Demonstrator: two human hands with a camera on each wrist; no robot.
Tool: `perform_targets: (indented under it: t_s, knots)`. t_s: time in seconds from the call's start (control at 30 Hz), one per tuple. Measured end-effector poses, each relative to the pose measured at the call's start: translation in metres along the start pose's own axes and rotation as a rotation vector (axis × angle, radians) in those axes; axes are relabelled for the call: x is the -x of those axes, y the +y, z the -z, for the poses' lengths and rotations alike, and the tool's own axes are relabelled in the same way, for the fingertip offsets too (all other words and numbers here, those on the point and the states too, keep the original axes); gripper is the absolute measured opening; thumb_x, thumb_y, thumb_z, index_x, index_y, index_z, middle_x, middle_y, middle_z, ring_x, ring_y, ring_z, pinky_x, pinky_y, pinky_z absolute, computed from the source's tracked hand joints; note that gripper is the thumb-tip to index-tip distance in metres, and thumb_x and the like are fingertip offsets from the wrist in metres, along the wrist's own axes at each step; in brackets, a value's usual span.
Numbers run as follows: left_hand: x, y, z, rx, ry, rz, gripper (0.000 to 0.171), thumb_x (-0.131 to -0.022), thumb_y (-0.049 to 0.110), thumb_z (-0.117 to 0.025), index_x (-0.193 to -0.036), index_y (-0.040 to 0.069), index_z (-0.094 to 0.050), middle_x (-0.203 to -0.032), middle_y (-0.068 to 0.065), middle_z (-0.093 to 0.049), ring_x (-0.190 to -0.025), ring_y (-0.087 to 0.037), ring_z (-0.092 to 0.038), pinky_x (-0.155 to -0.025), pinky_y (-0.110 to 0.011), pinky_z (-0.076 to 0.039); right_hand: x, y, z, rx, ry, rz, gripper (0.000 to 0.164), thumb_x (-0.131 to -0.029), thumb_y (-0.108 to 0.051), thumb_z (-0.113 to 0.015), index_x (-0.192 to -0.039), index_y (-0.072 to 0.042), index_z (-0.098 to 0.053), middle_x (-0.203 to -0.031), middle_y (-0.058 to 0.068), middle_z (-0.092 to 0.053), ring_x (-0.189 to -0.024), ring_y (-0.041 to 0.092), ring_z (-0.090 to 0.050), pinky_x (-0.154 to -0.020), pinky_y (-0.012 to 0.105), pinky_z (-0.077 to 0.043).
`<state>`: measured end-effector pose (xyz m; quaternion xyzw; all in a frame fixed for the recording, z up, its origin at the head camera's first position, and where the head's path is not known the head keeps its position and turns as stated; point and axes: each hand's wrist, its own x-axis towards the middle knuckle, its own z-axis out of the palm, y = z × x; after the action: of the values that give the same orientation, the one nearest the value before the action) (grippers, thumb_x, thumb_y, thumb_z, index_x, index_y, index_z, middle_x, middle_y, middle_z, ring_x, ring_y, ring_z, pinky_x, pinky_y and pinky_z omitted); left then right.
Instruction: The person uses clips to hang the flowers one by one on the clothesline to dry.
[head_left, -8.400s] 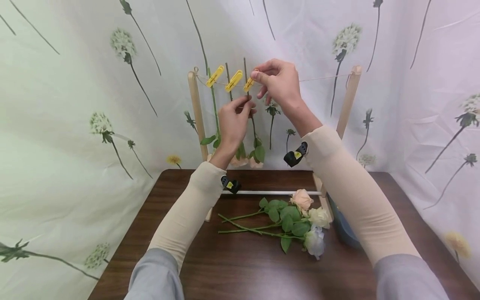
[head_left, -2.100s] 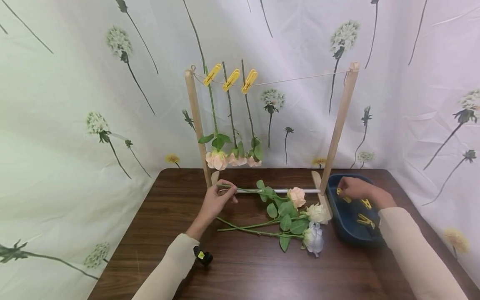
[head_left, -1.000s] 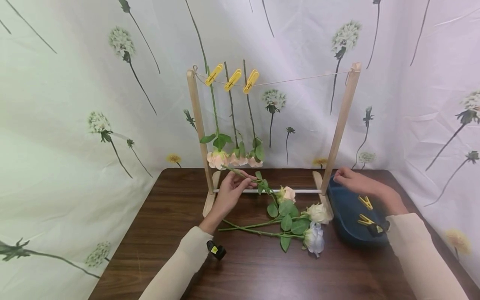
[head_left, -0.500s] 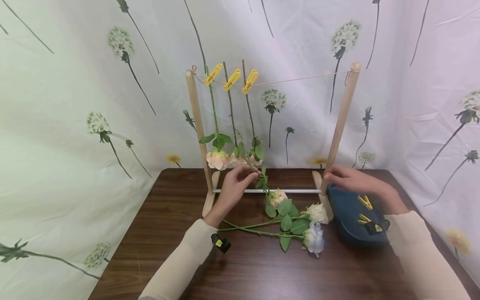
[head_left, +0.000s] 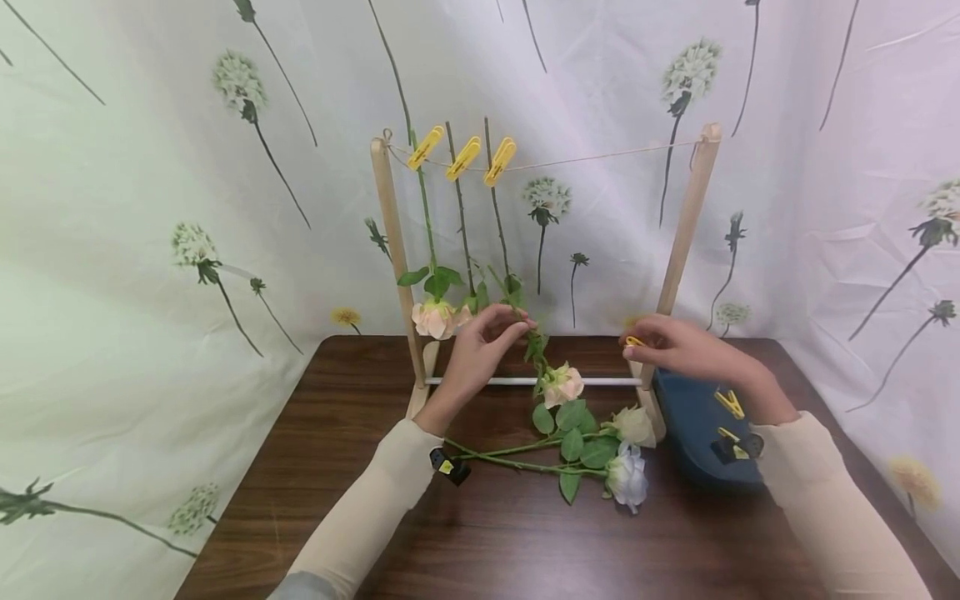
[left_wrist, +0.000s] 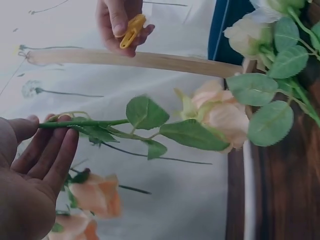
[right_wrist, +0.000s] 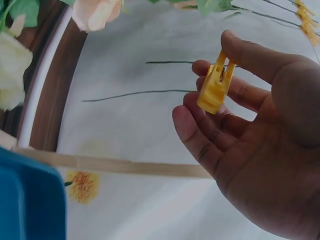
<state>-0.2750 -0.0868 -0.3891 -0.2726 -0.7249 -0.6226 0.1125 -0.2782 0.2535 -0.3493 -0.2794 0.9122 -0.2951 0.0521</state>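
Observation:
My left hand (head_left: 483, 346) pinches the green stem of a peach rose (head_left: 562, 386), whose bloom hangs low over the white crossbar. In the left wrist view thumb and fingertips meet on that stem (left_wrist: 105, 122). A yellow clothespin (right_wrist: 215, 87) is held between thumb and fingers of my right hand (head_left: 678, 346), near the right post. Three peach roses hang upside down from a string (head_left: 600, 157), each by a yellow clothespin (head_left: 500, 162); my left hand partly hides two of their blooms. On the table lie a white rose (head_left: 633, 427) and a pale blue rose (head_left: 627, 477).
The string runs between a left wooden post (head_left: 392, 217) and a right wooden post (head_left: 690, 217), joined low by a white bar (head_left: 600, 382). A blue basin (head_left: 693, 450) with yellow clothespins (head_left: 729, 405) stands at the right of the brown table (head_left: 487, 533). Patterned cloth hangs behind.
A third rose was clipped on the string earlier. My left hand has since lifted another peach rose and tilted its bloom down. My right hand has come leftward from the basin with a clothespin.

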Motion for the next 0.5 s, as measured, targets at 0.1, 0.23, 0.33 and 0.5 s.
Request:
perform_targets:
  t_s: [0.1, 0.23, 0.33, 0.5]
  knots:
    - [-0.005, 0.005, -0.002, -0.013, 0.005, -0.014, 0.020, -0.107, 0.019, -0.067, -0.124, 0.011, -0.072, -0.118, -0.010, -0.078, -0.110, -0.022, -0.075, -0.097, -0.039, -0.063, -0.004, -0.007, 0.000, -0.002, 0.011, 0.013, 0.031, -0.107, -0.029, -0.067, -0.131, -0.009, -0.070, -0.109, 0.004, -0.072, -0.095, 0.017, -0.065, -0.082, 0.038, -0.056]
    - [-0.013, 0.013, -0.005, -0.009, 0.013, -0.035, 0.022, -0.107, 0.018, -0.067, -0.126, 0.010, -0.072, -0.117, -0.012, -0.079, -0.109, -0.024, -0.076, -0.096, -0.037, -0.063, -0.011, -0.017, 0.001, 0.008, 0.048, 0.023, 0.034, -0.106, -0.029, -0.069, -0.134, -0.009, -0.070, -0.109, 0.004, -0.075, -0.100, 0.018, -0.069, -0.088, 0.041, -0.058]
    - [-0.019, 0.019, -0.008, -0.003, 0.017, -0.046, 0.023, -0.107, 0.018, -0.067, -0.128, 0.010, -0.072, -0.116, -0.013, -0.079, -0.108, -0.023, -0.077, -0.096, -0.035, -0.063, -0.016, -0.025, 0.003, -0.008, 0.101, 0.022, 0.033, -0.105, -0.026, -0.071, -0.133, -0.009, -0.071, -0.110, 0.006, -0.077, -0.102, 0.022, -0.072, -0.089, 0.042, -0.060]
    - [-0.031, 0.027, -0.012, -0.032, 0.028, -0.076, 0.026, -0.107, 0.020, -0.068, -0.130, 0.010, -0.073, -0.114, -0.012, -0.081, -0.106, -0.021, -0.077, -0.095, -0.033, -0.063, -0.025, -0.036, 0.005, -0.019, 0.222, 0.027, 0.030, -0.103, -0.023, -0.075, -0.127, -0.007, -0.073, -0.109, 0.012, -0.080, -0.101, 0.029, -0.076, -0.086, 0.043, -0.063]
